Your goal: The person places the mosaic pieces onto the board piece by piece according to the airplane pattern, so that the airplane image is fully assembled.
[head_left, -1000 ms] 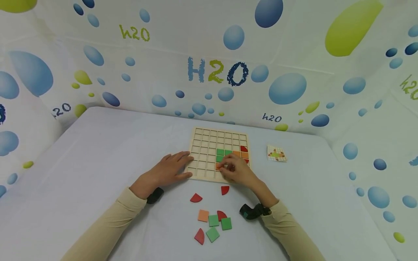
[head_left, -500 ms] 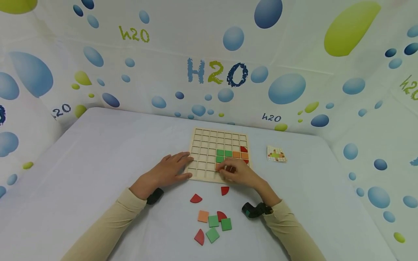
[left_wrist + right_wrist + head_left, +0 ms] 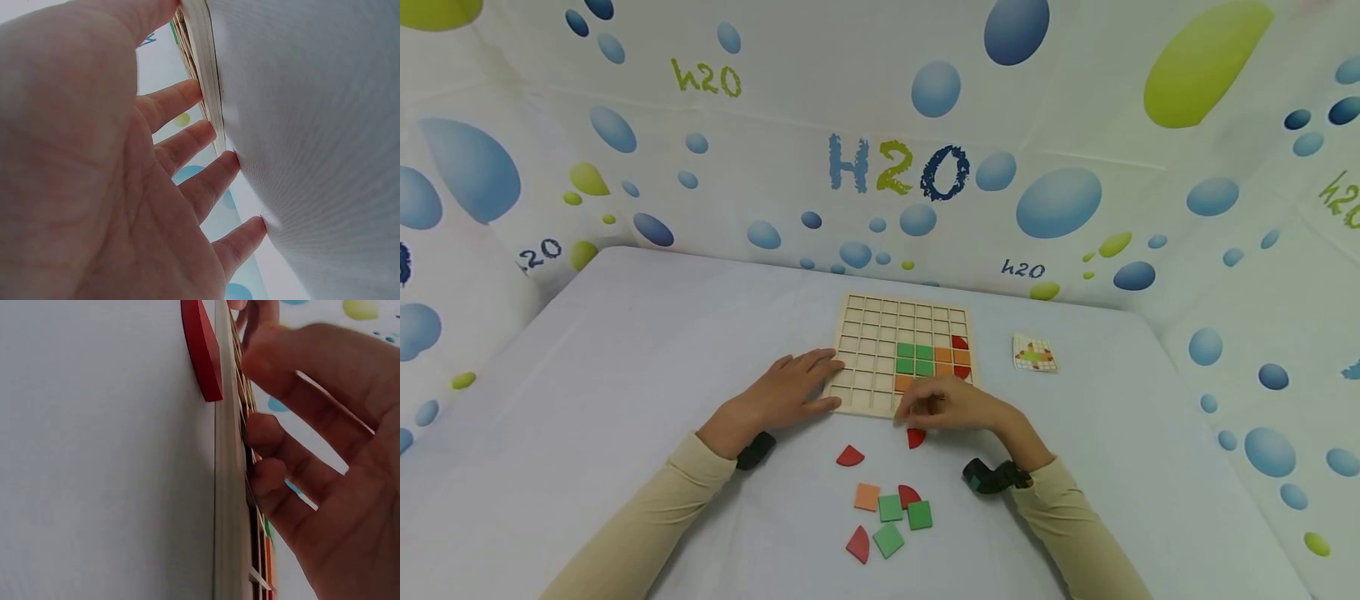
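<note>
A wooden grid board (image 3: 868, 350) lies on the white-covered table. Green squares (image 3: 915, 358), orange squares (image 3: 952, 357) and red quarter-circle pieces (image 3: 960, 342) fill several cells at its right side. My left hand (image 3: 786, 392) touches the board's left edge with fingers spread; in the left wrist view its fingertips meet the board's rim (image 3: 209, 75). Over the front right edge hovers my right hand (image 3: 958, 404), fingers loosely bent, nothing seen between them. Just below it lies a red quarter-circle piece (image 3: 916, 438), partly covered; the right wrist view shows this red piece (image 3: 201, 353) beside the rim.
Loose pieces lie in front of the board: a red quarter circle (image 3: 851, 456), an orange square (image 3: 867, 497), a green square (image 3: 919, 515) and several others. A small pattern card (image 3: 1034, 353) sits to the right. A printed curtain (image 3: 760, 150) hangs behind.
My right hand has come off the orange square at the lower row and moved toward me, to the board's front edge. The orange square stays in its cell. My left hand has not moved.
</note>
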### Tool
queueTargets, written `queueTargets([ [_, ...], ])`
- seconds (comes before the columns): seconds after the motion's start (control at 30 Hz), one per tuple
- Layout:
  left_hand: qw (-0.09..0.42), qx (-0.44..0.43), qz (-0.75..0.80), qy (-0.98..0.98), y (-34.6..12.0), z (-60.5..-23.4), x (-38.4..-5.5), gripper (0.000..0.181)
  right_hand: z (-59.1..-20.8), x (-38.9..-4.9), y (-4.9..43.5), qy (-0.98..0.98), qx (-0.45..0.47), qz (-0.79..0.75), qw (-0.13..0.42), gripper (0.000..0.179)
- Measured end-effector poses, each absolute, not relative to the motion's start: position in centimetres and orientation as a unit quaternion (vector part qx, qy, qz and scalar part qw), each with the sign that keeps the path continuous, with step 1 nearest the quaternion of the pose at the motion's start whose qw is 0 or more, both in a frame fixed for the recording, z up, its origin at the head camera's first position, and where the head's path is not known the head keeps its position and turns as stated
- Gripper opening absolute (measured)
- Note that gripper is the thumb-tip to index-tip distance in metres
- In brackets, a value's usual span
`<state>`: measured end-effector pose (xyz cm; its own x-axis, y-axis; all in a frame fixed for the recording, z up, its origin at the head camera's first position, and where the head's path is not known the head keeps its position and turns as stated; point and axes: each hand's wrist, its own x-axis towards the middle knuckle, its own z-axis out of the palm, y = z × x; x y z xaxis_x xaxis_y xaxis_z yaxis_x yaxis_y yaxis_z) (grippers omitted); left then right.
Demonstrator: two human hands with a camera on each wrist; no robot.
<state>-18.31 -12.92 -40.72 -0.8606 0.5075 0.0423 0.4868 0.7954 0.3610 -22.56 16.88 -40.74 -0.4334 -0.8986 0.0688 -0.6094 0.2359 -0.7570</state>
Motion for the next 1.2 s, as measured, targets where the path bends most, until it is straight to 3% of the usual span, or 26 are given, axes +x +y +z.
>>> queueTargets([
  [0.37,0.023,0.262,0.182,0.948,-13.04,-40.80,-18.33,0.053,-40.12,-22.35,17.34,0.754,-0.530,-0.300,0.246,0.028],
  [0.7,0.021,0.264,0.183,0.947,-13.02,-40.87,-18.35,0.054,-40.22,-22.42,17.35,0.744,-0.530,-0.325,0.245,0.021],
  [0.9,0.026,0.261,0.185,0.947,-12.99,-40.85,-18.32,0.055,-40.63,-22.59,17.39,0.736,-0.528,-0.349,0.240,0.017],
  [1.2,0.024,0.266,0.180,0.947,-13.00,-40.76,-18.29,0.054,-40.84,-22.53,17.26,0.733,-0.531,-0.381,0.187,0.013],
])
